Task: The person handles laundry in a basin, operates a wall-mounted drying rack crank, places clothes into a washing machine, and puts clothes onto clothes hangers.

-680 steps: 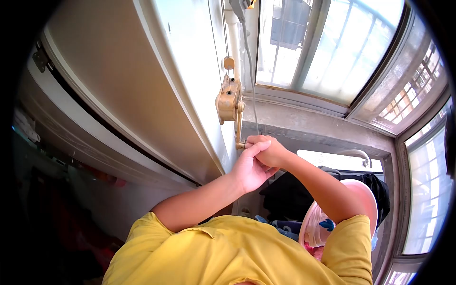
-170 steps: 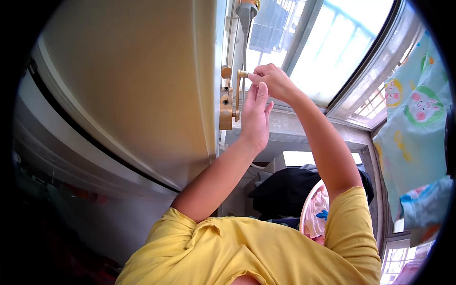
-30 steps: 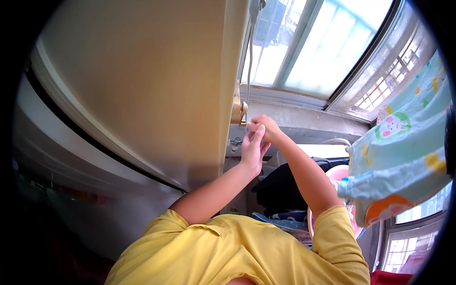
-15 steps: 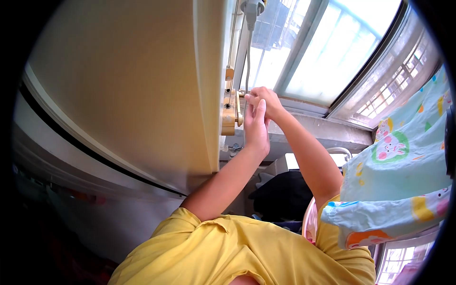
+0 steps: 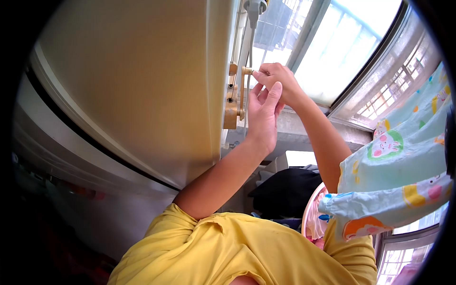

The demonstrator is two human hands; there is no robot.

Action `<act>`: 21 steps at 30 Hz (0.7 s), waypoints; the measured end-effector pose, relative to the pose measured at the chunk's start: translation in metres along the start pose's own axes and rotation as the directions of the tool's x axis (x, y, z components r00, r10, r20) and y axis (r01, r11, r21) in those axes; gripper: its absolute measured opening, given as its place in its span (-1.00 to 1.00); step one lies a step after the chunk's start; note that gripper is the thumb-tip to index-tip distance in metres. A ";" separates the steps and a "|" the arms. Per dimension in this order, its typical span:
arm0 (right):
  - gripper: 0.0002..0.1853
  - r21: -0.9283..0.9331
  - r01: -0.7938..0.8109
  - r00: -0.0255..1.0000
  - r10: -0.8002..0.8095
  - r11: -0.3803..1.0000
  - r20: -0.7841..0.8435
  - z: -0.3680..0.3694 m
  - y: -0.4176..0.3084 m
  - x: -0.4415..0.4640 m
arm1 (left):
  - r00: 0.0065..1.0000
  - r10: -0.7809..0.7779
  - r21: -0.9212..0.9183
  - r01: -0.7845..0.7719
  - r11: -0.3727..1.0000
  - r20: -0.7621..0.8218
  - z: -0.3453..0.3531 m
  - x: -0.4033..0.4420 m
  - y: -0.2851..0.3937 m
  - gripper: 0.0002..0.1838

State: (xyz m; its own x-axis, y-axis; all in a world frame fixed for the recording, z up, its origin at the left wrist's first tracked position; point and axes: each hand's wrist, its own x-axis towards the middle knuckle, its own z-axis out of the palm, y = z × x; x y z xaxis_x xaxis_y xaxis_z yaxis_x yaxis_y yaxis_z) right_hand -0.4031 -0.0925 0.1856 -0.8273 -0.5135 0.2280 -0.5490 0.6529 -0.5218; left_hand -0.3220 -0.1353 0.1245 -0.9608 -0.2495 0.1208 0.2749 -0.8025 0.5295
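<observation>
A gold-coloured hand crank [image 5: 242,95] sits on a gold wall box [image 5: 230,115] beside the beige panel's edge. Its arm points up in the picture, with a small knob at the tip. My right hand [image 5: 284,86] is closed at that knob, thumb and fingers pinching its end. Just below it, my left hand [image 5: 264,116] has its thumb raised apart from its bent fingers. The left fingertips lie close under the right hand; whether they touch it is hard to see. Nothing shows in the left palm.
A large beige panel [image 5: 128,90] fills the left side. A grey plug [image 5: 254,14] and cable hang by the window [image 5: 337,52]. Patterned light-blue cloth [image 5: 380,166] hangs at right. Dark cloth [image 5: 285,192] and a pink-rimmed basket [image 5: 308,211] lie below.
The crank arm has turned, its knob now higher in the picture. Both hands have moved up and slightly right with it. The view has shifted a little.
</observation>
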 end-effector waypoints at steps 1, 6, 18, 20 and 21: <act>-0.61 -0.013 0.002 1.000 -0.001 1.000 0.015 -0.005 -0.006 -0.005 | 1.000 -0.018 0.002 0.018 1.000 0.017 0.002 -0.005 0.003 -0.46; -0.63 -0.056 0.071 0.997 -0.072 0.996 -0.021 -0.013 -0.022 -0.036 | 0.981 -0.113 0.035 0.108 0.993 0.156 0.002 -0.033 0.022 -0.43; -0.67 -0.020 0.110 0.992 -0.108 0.994 0.062 0.000 -0.033 -0.114 | 0.919 -0.277 0.027 0.281 0.959 0.280 -0.016 -0.103 0.035 -0.47; -0.65 0.006 0.081 0.993 -0.082 0.997 0.090 0.008 -0.031 -0.126 | 0.922 -0.289 0.064 0.282 0.957 0.258 -0.022 -0.116 0.029 -0.44; -0.65 0.005 0.081 0.992 -0.081 0.997 0.092 0.011 -0.029 -0.130 | 0.922 -0.289 0.062 0.282 0.957 0.257 -0.025 -0.121 0.026 -0.44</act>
State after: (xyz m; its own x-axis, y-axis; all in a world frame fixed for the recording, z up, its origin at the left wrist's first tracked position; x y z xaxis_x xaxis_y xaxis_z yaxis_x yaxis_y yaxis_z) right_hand -0.2778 -0.0510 0.1617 -0.7653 -0.6140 0.1931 -0.6138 0.6060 -0.5060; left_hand -0.1983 -0.1396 0.1022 -0.9745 0.1409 0.1747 -0.0101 -0.8051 0.5931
